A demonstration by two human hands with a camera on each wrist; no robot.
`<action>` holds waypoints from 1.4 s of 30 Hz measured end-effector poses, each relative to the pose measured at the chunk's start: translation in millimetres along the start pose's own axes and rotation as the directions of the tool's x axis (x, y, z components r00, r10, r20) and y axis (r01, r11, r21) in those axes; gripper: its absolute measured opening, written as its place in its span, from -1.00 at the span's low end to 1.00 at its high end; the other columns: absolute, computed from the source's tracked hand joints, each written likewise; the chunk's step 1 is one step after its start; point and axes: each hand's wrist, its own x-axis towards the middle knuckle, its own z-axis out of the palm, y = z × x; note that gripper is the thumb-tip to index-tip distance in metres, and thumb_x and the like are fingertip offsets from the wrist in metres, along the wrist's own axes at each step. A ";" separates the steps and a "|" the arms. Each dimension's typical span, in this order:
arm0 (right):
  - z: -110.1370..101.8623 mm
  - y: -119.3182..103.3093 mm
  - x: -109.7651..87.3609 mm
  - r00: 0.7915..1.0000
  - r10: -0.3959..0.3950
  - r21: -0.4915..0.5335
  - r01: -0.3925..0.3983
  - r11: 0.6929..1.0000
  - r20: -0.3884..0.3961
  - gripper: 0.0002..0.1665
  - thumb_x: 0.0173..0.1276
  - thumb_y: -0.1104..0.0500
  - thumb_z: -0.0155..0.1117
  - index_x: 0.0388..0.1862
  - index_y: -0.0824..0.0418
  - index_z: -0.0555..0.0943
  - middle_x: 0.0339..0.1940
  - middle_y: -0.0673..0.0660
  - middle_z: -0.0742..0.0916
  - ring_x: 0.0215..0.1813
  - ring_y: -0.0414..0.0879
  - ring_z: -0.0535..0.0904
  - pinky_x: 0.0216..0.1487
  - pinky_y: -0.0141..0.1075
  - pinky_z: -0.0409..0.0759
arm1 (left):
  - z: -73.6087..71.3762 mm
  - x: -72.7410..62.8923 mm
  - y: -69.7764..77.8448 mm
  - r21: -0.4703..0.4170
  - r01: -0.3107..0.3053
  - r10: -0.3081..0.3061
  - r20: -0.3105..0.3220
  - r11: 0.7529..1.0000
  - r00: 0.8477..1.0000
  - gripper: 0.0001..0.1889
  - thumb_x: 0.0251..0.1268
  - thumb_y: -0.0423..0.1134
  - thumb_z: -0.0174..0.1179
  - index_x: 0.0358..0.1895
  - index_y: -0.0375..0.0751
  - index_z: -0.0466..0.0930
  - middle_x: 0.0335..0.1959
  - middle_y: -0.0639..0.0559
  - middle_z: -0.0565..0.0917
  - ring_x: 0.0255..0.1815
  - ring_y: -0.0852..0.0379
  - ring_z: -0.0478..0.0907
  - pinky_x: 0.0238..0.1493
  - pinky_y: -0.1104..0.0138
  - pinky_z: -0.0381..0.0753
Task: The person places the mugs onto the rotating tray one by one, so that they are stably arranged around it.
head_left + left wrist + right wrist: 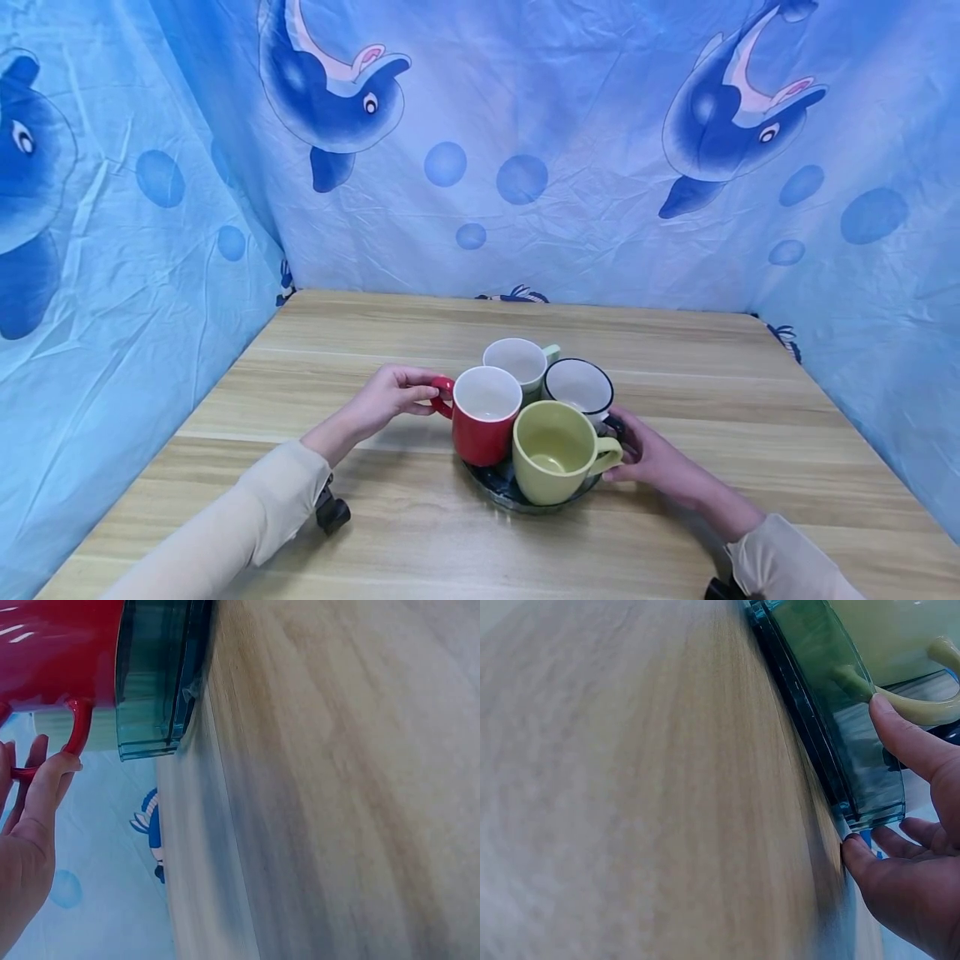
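My left hand (396, 390) pinches the handle of a red mug (483, 437) with a white inside. The mug stands in a round, blue-green glass dish (154, 682). On the opposite side, my right hand (915, 855) holds the dish's wall, thumb at its rim and other fingertips against the side. Close to this thumb is the handle of a yellow-green mug (547, 454) at the front of the dish. Behind it sits a white mug (577, 387) with a black rim and handle. A pale green mug (517, 360) stands farthest back.
The dish rests on a wood-grain table (360, 542). Blue sheets (585, 242) printed with dolphins hang behind the table and along both sides. Black wrist cameras (332, 510) hang beneath both sleeves.
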 end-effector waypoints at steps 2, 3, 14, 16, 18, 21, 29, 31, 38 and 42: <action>-0.2 -0.4 -0.3 1.000 -0.005 -0.010 0.005 1.000 0.002 0.28 0.01 0.25 0.51 0.53 0.40 -0.13 0.49 0.53 0.17 0.51 0.43 0.04 0.46 0.12 0.14 | -0.2 1.7 0.4 0.001 0.000 0.000 0.004 1.000 1.000 -0.59 0.34 -0.43 0.14 0.17 -0.64 0.43 -0.12 -0.11 0.76 -0.18 0.26 0.70 0.03 0.03 0.66; -0.4 -0.6 -0.4 1.000 -0.002 -0.010 0.002 1.000 -0.001 0.29 0.01 0.25 0.51 0.53 0.40 -0.13 0.49 0.53 0.17 0.51 0.43 0.03 0.46 0.12 0.13 | -0.3 2.6 0.8 0.003 -0.003 0.003 0.009 1.000 1.000 -0.59 0.35 -0.43 0.13 0.18 -0.65 0.42 -0.11 -0.12 0.76 -0.17 0.27 0.70 0.03 0.04 0.66; -0.1 -0.4 -0.4 1.000 0.006 0.012 -0.006 1.000 -0.002 0.31 -0.01 0.24 0.52 0.54 0.40 -0.15 0.50 0.52 0.15 0.52 0.42 0.02 0.46 0.08 0.10 | -1.9 8.5 3.4 -0.015 0.008 -0.007 0.027 1.000 1.000 -0.59 0.34 -0.45 0.12 0.19 -0.65 0.41 -0.12 -0.02 0.74 -0.17 0.26 0.69 0.07 -0.02 0.62; -0.4 -0.4 0.0 1.000 -0.002 0.007 0.002 1.000 0.002 0.31 0.00 0.25 0.52 0.53 0.41 -0.15 0.49 0.53 0.16 0.52 0.43 0.03 0.45 0.08 0.12 | -1.9 7.3 4.6 -0.016 0.015 -0.014 0.018 1.000 1.000 -0.60 0.34 -0.46 0.12 0.18 -0.65 0.41 -0.13 -0.02 0.74 -0.17 0.26 0.68 0.04 0.04 0.66; -1.0 -0.6 0.3 1.000 -0.009 -0.001 0.009 1.000 0.006 0.30 0.01 0.25 0.52 0.53 0.42 -0.15 0.49 0.54 0.16 0.51 0.44 0.03 0.45 0.09 0.14 | -2.0 5.0 5.8 -0.016 0.018 -0.017 0.005 1.000 1.000 -0.60 0.34 -0.48 0.11 0.18 -0.66 0.41 -0.14 -0.03 0.75 -0.18 0.27 0.69 0.00 0.10 0.70; -2.1 -1.1 0.7 1.000 -0.015 -0.008 0.015 1.000 0.011 0.29 0.02 0.25 0.51 0.53 0.43 -0.16 0.48 0.55 0.15 0.51 0.45 0.01 0.45 0.09 0.14 | -1.6 0.6 7.5 -0.017 0.022 -0.022 -0.020 1.000 1.000 -0.61 0.33 -0.49 0.11 0.17 -0.68 0.41 -0.15 -0.05 0.76 -0.19 0.28 0.69 -0.05 0.20 0.73; -3.3 -1.6 1.4 1.000 0.018 0.013 -0.018 1.000 0.002 0.32 -0.01 0.24 0.52 0.54 0.38 -0.15 0.50 0.51 0.14 0.53 0.41 0.01 0.46 0.07 0.14 | 4.4 -8.4 13.9 0.008 0.023 -0.022 -0.086 1.000 0.996 -0.61 0.30 -0.47 0.16 0.14 -0.65 0.46 -0.05 -0.22 0.73 -0.22 0.27 0.69 -0.09 0.27 0.74; -3.5 -1.6 1.5 1.000 0.012 0.006 -0.012 1.000 0.007 0.31 0.00 0.25 0.52 0.54 0.40 -0.16 0.50 0.53 0.14 0.52 0.43 0.01 0.46 0.10 0.12 | 6.6 -10.2 14.1 0.009 0.026 -0.025 -0.105 1.000 0.994 -0.61 0.30 -0.46 0.17 0.13 -0.65 0.46 -0.04 -0.23 0.72 -0.22 0.27 0.70 -0.09 0.25 0.74; -3.1 -3.3 0.6 1.000 -0.001 -0.009 0.001 1.000 0.008 0.29 0.02 0.28 0.50 0.54 0.41 -0.17 0.48 0.54 0.16 0.51 0.44 0.03 0.46 0.19 0.05 | 14.5 -15.6 11.0 -0.038 0.025 -0.030 -0.150 0.999 0.988 -0.61 0.30 -0.50 0.14 0.14 -0.67 0.44 -0.14 -0.17 0.76 -0.22 0.26 0.71 -0.10 0.27 0.74; -3.4 -2.5 0.5 1.000 -0.016 -0.018 0.016 1.000 0.010 0.28 0.02 0.28 0.50 0.53 0.41 -0.15 0.47 0.54 0.20 0.50 0.44 0.06 0.46 0.20 0.10 | 17.9 -17.8 8.3 -0.061 0.014 -0.024 -0.157 0.998 0.987 -0.62 0.30 -0.49 0.15 0.13 -0.68 0.45 -0.17 -0.18 0.77 -0.23 0.25 0.72 -0.10 0.27 0.74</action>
